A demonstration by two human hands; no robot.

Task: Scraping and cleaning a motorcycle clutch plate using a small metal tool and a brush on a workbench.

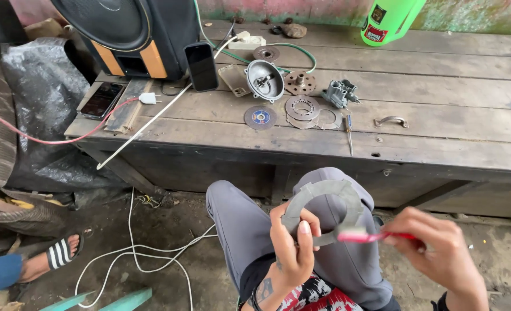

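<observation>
Across the far half of the scene runs a long, dark, weathered wooden bench (440,92). At its far left end stands a large black loudspeaker cabinet with tan panels (131,34). A black smartphone (201,66) leans upright against the cabinet; a second dark phone (101,99) lies flat at the left edge, with a white plug and cable (147,98) just beside it. A bright green plastic bottle (391,20) stands at the far edge, right of centre.

Metal parts lie grouped at the bench centre: a round silver bowl-shaped housing (265,79), a grey cast valve block (339,92) to its right, a rusty brown perforated disc (300,83) between them, flat grey ring plates (303,110) nearer, and a small dark disc with a blue centre (260,117) to their left. A slim screwdriver (349,131) lies right of the ring plates, and a curved metal handle (391,121) is well apart to the right.

Near the viewer, over grey-trousered knees (238,219), the left hand (293,247) has its grip closed on a flat grey ring-shaped gasket (324,198), thumb in front and fingers behind the ring's lower left arc. The right hand (440,253) has its grip pinched on a thin pink-red blade-like tool (371,236), whose tip touches the gasket's lower end.

White cables (134,253) trail on the dirt floor at near left, beside another person's foot in a striped sandal (59,253).
</observation>
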